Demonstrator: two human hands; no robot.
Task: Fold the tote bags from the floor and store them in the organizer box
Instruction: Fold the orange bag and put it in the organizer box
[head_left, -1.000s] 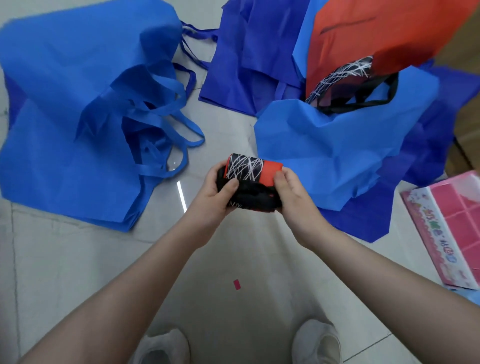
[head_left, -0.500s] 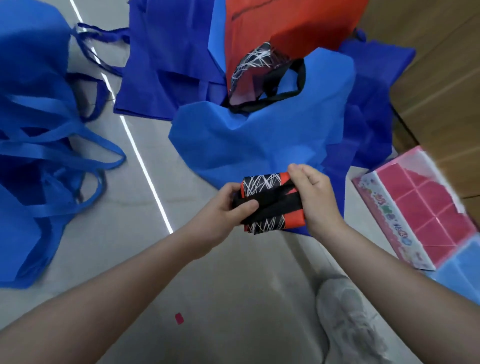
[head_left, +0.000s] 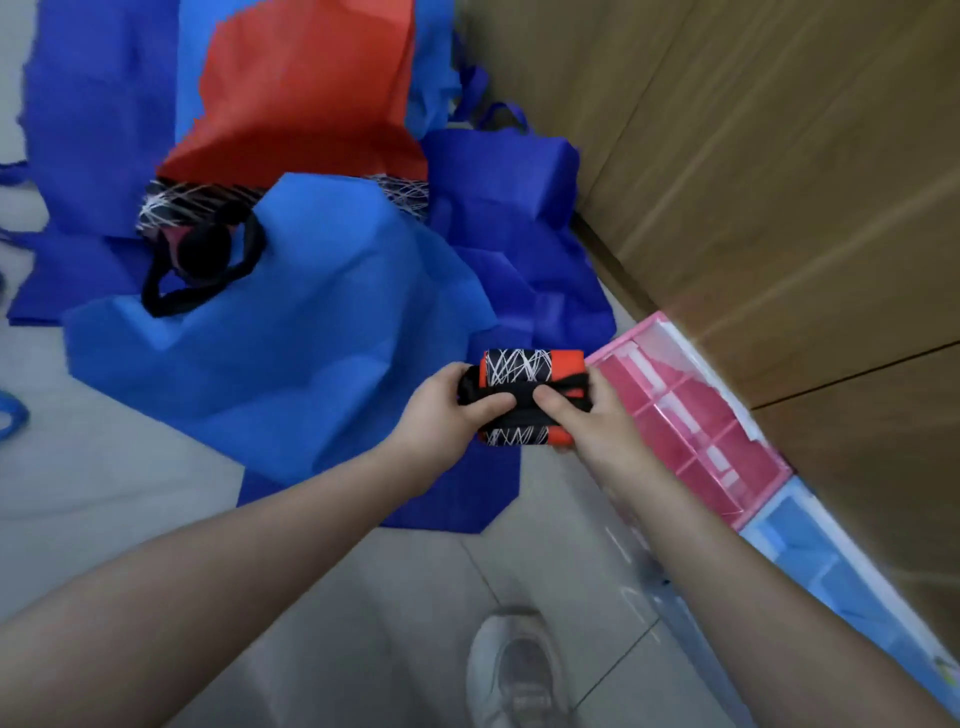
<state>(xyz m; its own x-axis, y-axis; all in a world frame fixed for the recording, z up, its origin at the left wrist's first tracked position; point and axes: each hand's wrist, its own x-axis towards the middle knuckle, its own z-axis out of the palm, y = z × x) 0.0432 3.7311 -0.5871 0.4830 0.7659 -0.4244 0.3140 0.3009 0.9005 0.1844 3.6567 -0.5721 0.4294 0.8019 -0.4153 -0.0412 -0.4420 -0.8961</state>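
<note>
Red-and-black folded tote bag (head_left: 524, 397), bound w/ its black straps, is now held just beside the pink organizer box (head_left: 691, 415); half a sec ago the box was well off to the right. Left hand (head_left: 441, 415) and right hand (head_left: 587, 421) both clamp the bundle, thumbs pressed on the straps. Blue bags (head_left: 291, 353) lie behind on the floor; edges blurred, prob. several overlapping.

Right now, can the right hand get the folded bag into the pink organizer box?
Probably yes. The right hand holds the folded bag together with the left hand, just beside the pink organizer box. The box's compartments look open on top, and nothing lies between bag and box.
</note>
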